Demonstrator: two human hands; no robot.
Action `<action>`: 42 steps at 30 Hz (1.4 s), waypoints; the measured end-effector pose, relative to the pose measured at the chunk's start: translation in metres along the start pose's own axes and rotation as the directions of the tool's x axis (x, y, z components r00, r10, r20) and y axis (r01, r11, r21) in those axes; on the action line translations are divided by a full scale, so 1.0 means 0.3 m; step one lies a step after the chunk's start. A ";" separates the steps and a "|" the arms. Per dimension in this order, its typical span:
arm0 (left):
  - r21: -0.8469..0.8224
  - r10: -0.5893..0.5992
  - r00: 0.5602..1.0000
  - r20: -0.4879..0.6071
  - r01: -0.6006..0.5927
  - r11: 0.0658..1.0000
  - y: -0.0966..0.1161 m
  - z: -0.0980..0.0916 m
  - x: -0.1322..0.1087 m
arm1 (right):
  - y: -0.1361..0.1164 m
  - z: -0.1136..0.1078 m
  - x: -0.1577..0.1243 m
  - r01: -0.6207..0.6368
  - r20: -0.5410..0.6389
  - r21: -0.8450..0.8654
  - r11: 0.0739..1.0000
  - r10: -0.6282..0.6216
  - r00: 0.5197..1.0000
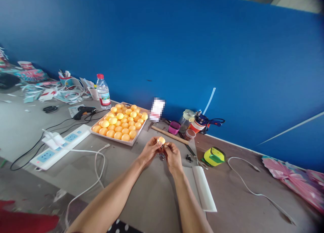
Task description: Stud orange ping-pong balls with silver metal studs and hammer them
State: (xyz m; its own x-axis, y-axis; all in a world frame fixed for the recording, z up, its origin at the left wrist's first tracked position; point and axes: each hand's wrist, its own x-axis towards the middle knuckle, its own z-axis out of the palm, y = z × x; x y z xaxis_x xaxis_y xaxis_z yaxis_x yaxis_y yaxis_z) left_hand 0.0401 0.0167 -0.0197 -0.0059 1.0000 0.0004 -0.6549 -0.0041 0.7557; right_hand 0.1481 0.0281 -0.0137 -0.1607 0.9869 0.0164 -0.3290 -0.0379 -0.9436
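Observation:
Between the fingers of my left hand is an orange ping-pong ball. My right hand is closed in a pinch right beside the ball; whatever its fingertips hold is too small to make out. Under both hands, a little pile of small dark metal pieces lies on the grey table. To the left of my hands stands a shallow box filled with several more orange balls.
Left lie a white power strip with cables, a glue gun and a water bottle. A wooden stick, a purple container, a jar and a yellow-green holder are behind and right. A white roll lies near my right forearm.

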 end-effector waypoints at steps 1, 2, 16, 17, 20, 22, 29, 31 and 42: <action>0.005 0.003 1.000 -0.004 -0.003 1.000 0.000 0.001 0.000 | 0.000 0.002 -0.001 -0.002 -0.010 0.007 1.000 0.002 1.000; 0.009 0.007 1.000 -0.009 -0.006 1.000 0.000 0.002 0.000 | 0.001 0.004 -0.002 -0.007 -0.019 0.018 1.000 0.007 1.000; 0.086 0.028 1.000 -0.002 -0.027 0.996 -0.014 0.001 0.000 | 0.001 0.009 0.001 -0.064 0.016 0.136 0.989 0.063 0.998; 0.074 0.036 0.999 -0.003 -0.036 0.997 -0.013 0.005 -0.002 | -0.002 0.010 0.001 -0.062 0.024 0.137 0.989 0.059 0.998; 0.032 0.024 1.000 0.004 -0.024 0.999 -0.001 0.020 -0.009 | -0.013 -0.002 0.010 -0.026 0.015 0.113 0.993 0.025 1.000; 0.007 0.000 1.000 0.011 0.000 1.000 0.013 0.027 -0.013 | -0.016 -0.028 0.023 0.035 -0.059 0.021 0.999 -0.034 0.998; -0.070 0.018 1.000 0.024 -0.016 0.997 0.045 0.019 -0.008 | 0.021 -0.116 0.044 0.129 -0.035 -0.865 0.485 -0.314 0.949; -0.098 0.017 1.000 0.011 -0.016 0.995 0.043 0.013 -0.005 | 0.031 -0.113 0.033 0.114 0.041 -0.952 0.283 -0.253 0.967; -0.203 -0.025 0.997 0.072 0.039 0.978 0.033 0.013 -0.007 | 0.059 -0.107 0.042 0.086 0.056 -0.984 0.156 -0.185 0.981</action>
State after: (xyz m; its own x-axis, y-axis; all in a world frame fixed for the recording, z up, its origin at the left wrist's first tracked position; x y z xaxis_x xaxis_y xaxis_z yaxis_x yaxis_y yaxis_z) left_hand 0.0366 0.0146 -0.0097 0.0645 0.9975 0.0285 -0.7942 0.0340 0.6067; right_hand 0.1702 0.0448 -0.0408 -0.1493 0.9665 0.2089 0.8508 0.2332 -0.4710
